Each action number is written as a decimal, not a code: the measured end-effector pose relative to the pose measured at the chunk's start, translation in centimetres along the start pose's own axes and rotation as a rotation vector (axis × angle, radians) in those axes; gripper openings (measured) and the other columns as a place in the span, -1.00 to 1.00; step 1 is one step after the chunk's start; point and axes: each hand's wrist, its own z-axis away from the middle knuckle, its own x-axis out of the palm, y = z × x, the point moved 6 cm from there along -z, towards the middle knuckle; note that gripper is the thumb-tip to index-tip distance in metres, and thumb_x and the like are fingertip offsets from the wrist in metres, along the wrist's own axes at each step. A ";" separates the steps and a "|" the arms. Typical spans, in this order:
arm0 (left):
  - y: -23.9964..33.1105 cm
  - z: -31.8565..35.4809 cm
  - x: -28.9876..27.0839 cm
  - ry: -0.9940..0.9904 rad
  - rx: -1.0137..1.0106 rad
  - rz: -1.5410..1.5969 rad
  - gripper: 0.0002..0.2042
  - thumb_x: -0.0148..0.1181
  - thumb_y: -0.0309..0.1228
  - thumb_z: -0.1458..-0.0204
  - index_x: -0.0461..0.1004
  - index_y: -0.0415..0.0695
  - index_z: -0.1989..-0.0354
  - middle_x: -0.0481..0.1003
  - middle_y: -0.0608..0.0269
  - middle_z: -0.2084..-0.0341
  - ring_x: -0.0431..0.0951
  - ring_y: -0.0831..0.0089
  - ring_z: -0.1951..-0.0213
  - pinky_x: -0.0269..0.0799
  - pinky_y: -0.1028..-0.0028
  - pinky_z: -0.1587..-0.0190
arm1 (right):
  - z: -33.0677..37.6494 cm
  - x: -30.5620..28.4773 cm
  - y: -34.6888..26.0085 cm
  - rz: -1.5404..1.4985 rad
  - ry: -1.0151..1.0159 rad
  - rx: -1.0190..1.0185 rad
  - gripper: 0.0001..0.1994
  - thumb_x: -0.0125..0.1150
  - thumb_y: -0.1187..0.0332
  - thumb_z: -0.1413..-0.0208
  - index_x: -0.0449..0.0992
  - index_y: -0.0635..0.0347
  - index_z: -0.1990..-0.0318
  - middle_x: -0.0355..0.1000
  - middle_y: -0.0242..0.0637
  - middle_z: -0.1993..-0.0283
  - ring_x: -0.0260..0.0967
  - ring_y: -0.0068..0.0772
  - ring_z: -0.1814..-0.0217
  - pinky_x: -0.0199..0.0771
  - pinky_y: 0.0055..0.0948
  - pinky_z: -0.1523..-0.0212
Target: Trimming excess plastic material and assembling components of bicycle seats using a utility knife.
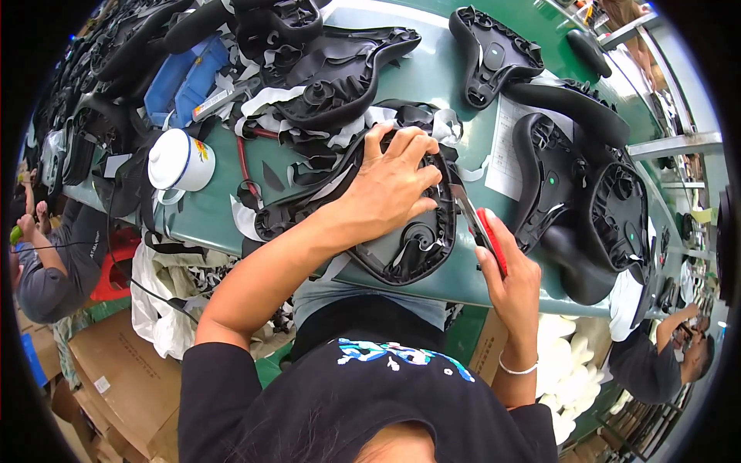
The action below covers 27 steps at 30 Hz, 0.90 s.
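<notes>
A black saddle [392,264] lies upside down on the green table right in front of me, its hollow underside up and its gathered cover edge showing. Across it reaches my left hand [396,181], fingers bent and gripping the saddle near its far right rim; what the fingertips pinch is hidden. Just right of that rim, my right hand [511,274] is closed around a red-handled utility knife [492,239]. The knife's blade end points up and left, close to the saddle's edge. Strips of white and black trimmed material lie around the saddle's far side.
More upturned saddles [494,58] crowd the table's far side and right. At the left stand a white lidded enamel mug [180,160] and a blue bin [185,81]. A printed sheet [505,147] lies under the right-hand saddles. People sit at both sides; cardboard boxes [116,378] stand lower left.
</notes>
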 end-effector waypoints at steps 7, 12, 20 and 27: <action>-0.1 0.1 -0.5 0.095 0.122 -0.020 -0.90 0.29 -0.36 0.21 0.50 -0.02 0.50 0.36 0.40 0.16 0.23 0.36 -0.11 -0.08 0.00 -0.15 | -1.0 1.5 -1.2 0.319 -0.200 -0.020 -0.53 0.19 0.36 -0.07 0.35 0.00 -0.18 0.51 -0.12 0.25 0.42 -0.09 0.50 0.36 -0.33 0.49; 1.0 0.0 -1.1 0.244 0.160 -0.108 -0.93 0.24 -0.42 0.19 0.49 -0.01 0.49 0.41 0.46 0.23 0.29 0.40 -0.06 -0.04 -0.02 -0.11 | 0.0 1.5 -1.8 0.405 -0.176 -0.051 -0.51 0.17 0.36 -0.07 0.32 -0.03 -0.21 0.52 -0.13 0.26 0.44 -0.06 0.47 0.35 -0.29 0.51; -3.7 0.1 -3.3 0.489 -0.436 0.181 -0.86 0.08 -0.37 -0.05 0.42 -0.19 0.35 0.46 0.22 0.36 0.44 0.15 0.16 0.19 0.13 -0.01 | 1.8 0.2 -2.8 0.470 -0.201 -0.077 -0.51 0.14 0.23 -0.09 0.30 -0.15 -0.22 0.34 -0.25 0.66 0.34 -0.14 0.68 0.22 -0.21 0.64; -3.0 5.8 -5.6 -0.023 -0.950 0.482 -0.74 -0.01 -0.28 -0.21 0.42 -0.26 0.18 0.51 0.20 0.31 0.48 0.43 0.25 0.33 0.45 0.09 | -9.0 -1.2 -0.4 0.436 -0.476 -0.379 -0.57 0.19 0.29 0.02 0.46 -0.13 -0.08 0.51 -0.16 0.32 0.44 -0.16 0.41 0.39 -0.29 0.39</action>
